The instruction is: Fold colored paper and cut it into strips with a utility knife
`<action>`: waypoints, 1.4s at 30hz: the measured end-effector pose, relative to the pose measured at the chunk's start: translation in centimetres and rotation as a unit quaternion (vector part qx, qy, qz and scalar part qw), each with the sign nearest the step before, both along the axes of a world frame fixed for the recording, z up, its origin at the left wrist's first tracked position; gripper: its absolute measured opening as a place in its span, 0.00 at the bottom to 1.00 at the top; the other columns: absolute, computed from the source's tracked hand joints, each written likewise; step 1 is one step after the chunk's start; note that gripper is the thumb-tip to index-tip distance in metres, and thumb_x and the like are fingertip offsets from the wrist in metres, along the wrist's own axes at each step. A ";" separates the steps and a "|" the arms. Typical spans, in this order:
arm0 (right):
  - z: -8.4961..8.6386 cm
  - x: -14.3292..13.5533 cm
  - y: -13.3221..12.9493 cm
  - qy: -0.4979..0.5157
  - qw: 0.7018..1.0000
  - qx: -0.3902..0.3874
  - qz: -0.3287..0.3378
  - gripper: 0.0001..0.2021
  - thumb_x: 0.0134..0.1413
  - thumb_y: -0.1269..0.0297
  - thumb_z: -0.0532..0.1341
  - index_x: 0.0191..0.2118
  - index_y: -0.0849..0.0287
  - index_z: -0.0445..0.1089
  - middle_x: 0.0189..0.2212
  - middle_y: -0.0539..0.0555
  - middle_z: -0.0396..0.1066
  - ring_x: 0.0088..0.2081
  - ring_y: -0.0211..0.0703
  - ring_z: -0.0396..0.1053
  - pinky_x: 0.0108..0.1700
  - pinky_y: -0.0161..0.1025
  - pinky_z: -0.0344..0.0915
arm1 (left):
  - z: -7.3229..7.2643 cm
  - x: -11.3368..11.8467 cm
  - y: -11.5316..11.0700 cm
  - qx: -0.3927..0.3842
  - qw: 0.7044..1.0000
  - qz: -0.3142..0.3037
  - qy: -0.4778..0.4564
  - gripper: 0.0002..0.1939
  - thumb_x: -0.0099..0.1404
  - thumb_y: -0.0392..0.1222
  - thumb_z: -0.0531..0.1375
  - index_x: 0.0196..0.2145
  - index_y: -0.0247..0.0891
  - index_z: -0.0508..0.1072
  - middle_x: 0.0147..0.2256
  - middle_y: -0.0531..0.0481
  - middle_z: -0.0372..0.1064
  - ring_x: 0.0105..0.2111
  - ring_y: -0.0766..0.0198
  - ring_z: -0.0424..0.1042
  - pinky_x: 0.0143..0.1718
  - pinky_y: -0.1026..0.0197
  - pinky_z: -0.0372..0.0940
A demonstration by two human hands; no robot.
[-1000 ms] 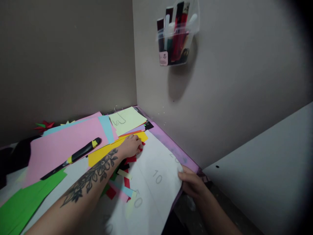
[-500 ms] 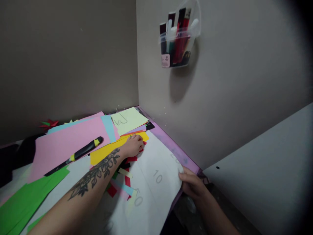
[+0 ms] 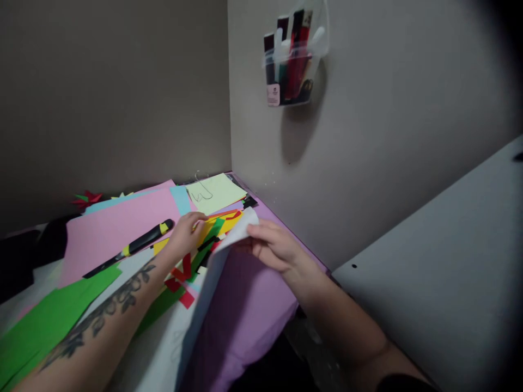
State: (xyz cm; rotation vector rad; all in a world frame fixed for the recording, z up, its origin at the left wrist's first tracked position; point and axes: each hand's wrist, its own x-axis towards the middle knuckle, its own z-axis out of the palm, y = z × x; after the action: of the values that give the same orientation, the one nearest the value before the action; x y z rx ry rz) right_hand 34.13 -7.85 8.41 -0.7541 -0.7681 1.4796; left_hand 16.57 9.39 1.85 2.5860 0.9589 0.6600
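Observation:
My right hand (image 3: 275, 245) pinches the edge of a large white paper sheet (image 3: 243, 228) between thumb and fingers. The sheet is lifted and folded over toward the left, its pencil marks partly hidden. My left hand (image 3: 186, 231) is on the paper pile, fingers loosely bent and apart, touching a yellow sheet (image 3: 232, 219). Between the hands lie small paper strips in several colours, among them a red strip (image 3: 187, 299) and a green strip (image 3: 212, 233). Behind my left wrist a black and yellow cutter knife (image 3: 149, 237) rests on a pink sheet (image 3: 118, 228).
Purple covering (image 3: 253, 305) shows along the table's right edge. Green paper (image 3: 49, 321) lies at the left, and a pale green sheet (image 3: 216, 193) near the corner. A red paper star (image 3: 86, 199) sits by the back wall. On the right wall hangs a clear container (image 3: 290, 71) of supplies.
My right hand has lifted the white sheet's edge and brought it leftward, baring the purple covering. My left hand has moved left off the strips.

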 end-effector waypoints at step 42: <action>-10.4 -5.7 1.7 -0.717 0.592 0.322 0.179 0.23 0.62 0.63 0.53 0.62 0.52 0.58 0.63 0.56 0.54 0.65 0.56 0.43 0.63 0.61 0.38 | -1.4 -20.2 -8.6 -0.205 0.950 0.116 0.206 0.23 0.54 0.50 0.60 0.47 0.42 0.66 0.46 0.44 0.66 0.45 0.50 0.68 0.45 0.50 0.62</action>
State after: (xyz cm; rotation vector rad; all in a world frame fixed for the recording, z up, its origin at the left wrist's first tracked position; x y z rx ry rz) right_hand 28.41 -6.19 -2.00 -1.1639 -2.6373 0.4319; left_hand -3.63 0.83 0.49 2.2872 1.3750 -0.0510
